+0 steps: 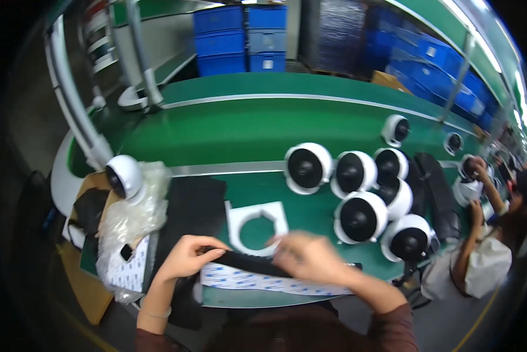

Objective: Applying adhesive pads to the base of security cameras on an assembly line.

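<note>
My left hand (188,256) pinches the left end of a long black strip (246,262) between thumb and fingers. Directly below the strip, along the front edge of the bench, lies a white sheet with blue print (257,281). My right hand (310,258) is over the right part of the strip, its fingers smeared by motion, so their grip cannot be made out. Just beyond both hands is a white square plate with a large round hole (234,226), lying flat on the green surface.
Several white round devices with black fronts (360,217) stand to the right. Black sheet material (190,205) and clear plastic wrapping (137,220) lie at left, beside another such device (124,178). A green conveyor belt (234,129) runs behind. A co-worker (480,246) handles devices at far right.
</note>
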A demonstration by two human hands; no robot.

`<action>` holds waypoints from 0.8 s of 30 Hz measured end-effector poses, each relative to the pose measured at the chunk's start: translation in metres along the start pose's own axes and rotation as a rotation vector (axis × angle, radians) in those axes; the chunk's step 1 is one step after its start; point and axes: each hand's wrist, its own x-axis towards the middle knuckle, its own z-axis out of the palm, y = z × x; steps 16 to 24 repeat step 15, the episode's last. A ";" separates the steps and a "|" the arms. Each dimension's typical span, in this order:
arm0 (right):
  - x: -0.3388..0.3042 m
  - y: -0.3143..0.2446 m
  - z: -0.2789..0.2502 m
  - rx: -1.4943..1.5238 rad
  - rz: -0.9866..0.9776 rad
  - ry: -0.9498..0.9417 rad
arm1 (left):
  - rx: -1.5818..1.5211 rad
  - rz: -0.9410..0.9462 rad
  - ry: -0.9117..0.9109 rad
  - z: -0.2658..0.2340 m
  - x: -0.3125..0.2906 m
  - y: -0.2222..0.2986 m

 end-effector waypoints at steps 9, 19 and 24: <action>0.095 0.089 -0.076 -1.407 0.037 0.345 | 0.043 -0.035 0.096 0.019 -0.013 -0.002; 0.121 0.074 -0.053 -1.393 0.110 0.293 | 0.078 0.050 0.255 0.033 -0.043 -0.016; 0.121 0.074 -0.053 -1.393 0.110 0.293 | 0.078 0.050 0.255 0.033 -0.043 -0.016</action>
